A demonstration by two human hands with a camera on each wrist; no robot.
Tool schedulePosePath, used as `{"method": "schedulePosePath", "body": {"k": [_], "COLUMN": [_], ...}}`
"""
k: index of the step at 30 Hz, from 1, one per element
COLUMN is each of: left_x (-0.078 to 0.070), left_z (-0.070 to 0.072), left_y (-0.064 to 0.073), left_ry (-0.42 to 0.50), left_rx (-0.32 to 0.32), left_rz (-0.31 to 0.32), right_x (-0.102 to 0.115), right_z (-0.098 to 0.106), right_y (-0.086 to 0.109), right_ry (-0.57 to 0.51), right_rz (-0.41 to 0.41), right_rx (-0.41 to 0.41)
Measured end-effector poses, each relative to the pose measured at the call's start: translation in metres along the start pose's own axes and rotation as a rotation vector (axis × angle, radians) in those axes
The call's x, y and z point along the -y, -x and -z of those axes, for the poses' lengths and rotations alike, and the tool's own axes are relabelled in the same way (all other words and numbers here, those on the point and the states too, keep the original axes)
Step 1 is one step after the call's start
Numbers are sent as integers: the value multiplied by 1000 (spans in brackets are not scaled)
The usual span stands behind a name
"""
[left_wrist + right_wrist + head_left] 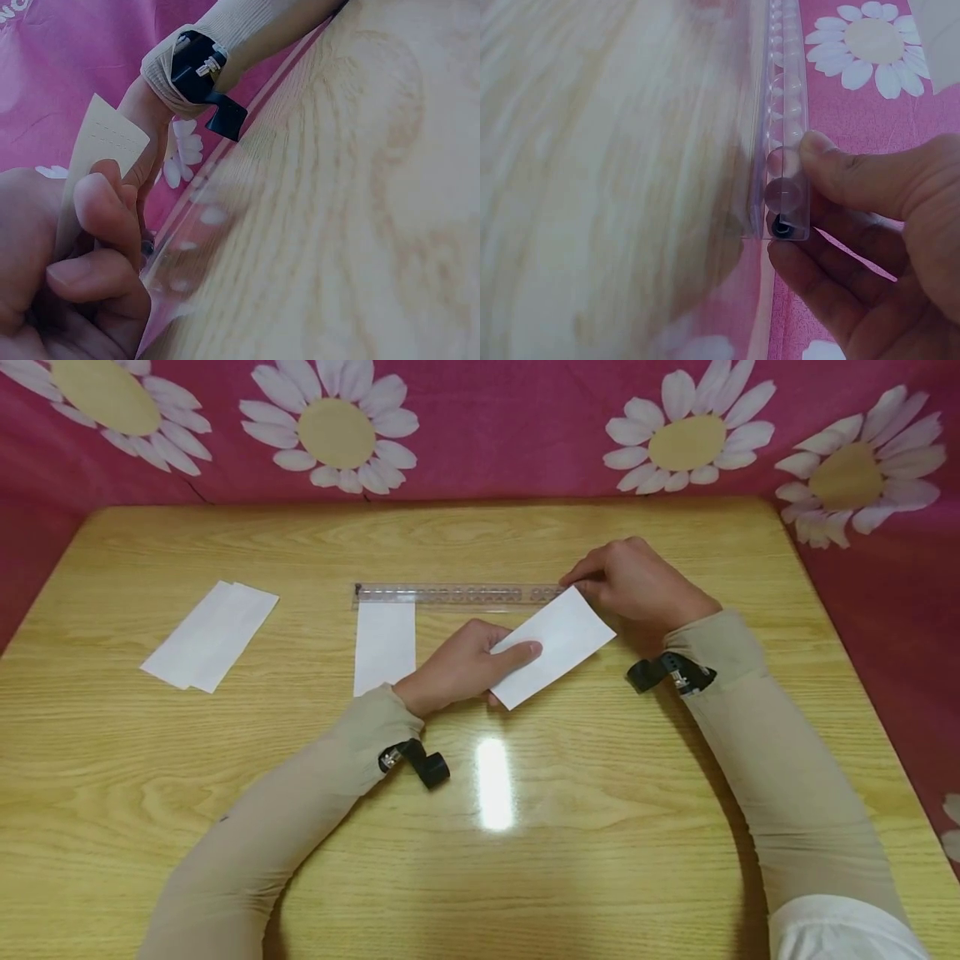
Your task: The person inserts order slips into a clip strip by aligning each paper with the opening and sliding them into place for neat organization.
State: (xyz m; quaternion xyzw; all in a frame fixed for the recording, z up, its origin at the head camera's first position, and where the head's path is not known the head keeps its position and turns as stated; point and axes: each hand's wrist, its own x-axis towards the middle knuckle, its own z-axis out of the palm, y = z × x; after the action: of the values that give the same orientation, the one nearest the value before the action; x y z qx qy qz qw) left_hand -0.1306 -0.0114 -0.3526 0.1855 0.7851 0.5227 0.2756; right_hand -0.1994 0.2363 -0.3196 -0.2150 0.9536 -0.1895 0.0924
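My left hand (465, 664) holds a white rectangular paper (555, 647) slantwise above the table, thumb on top and fingers beneath. Two rows of dashes show on the paper's underside (112, 139) in the left wrist view. At the back right, my right hand (645, 585) pinches the right end of a long clear plastic ruler (457, 595) with round cutouts along it. A small black round piece sits at that end in the right wrist view, between thumb and fingers. Another white paper (385, 647) lies flat, its top edge at the ruler's left part.
Left of the ruler lies an overlapping pair of white papers (213, 635) on the wooden table (525, 877). A pink cloth (510, 427) with white flowers hangs behind and beside the table. Each wrist carries a black camera mount (667, 672) over a beige sleeve.
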Motion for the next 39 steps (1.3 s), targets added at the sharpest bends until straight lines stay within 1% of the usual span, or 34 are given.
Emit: {"method": "schedulePosePath", "body": {"k": [4,6,9,14,18,21,30,35,39], "left_x": [-1,-1,-3,-5,-6,-6,-11,-13,-14], "left_z": [0,0,1,3,4,3,-1,-2,-2], "left_y": [-1,-1,-1,-2,-5,-7,-12,-15,-17], "left_ry": [7,9,30,86,140,181,234,267,272], "left_rx": [8,16,35,76,129,150,177,175,178], "left_rz": [17,20,44,97,125,143,173,200,217], "right_x": [0,-1,-1,-2,-2,-1,-2,-2,-3], "right_z": [0,0,-1,-2,-3,-3,-2,-2,-2], "right_y": [0,-1,-1,-1,-1,-1,-2,-2,-2], "right_ry": [13,12,9,17,20,18,12,11,14], "right_rz": [6,22,43,50,45,47,47,57,66], "right_rx": [-6,-18,-31,-36,-40,-42,-41,-48,-55]}}
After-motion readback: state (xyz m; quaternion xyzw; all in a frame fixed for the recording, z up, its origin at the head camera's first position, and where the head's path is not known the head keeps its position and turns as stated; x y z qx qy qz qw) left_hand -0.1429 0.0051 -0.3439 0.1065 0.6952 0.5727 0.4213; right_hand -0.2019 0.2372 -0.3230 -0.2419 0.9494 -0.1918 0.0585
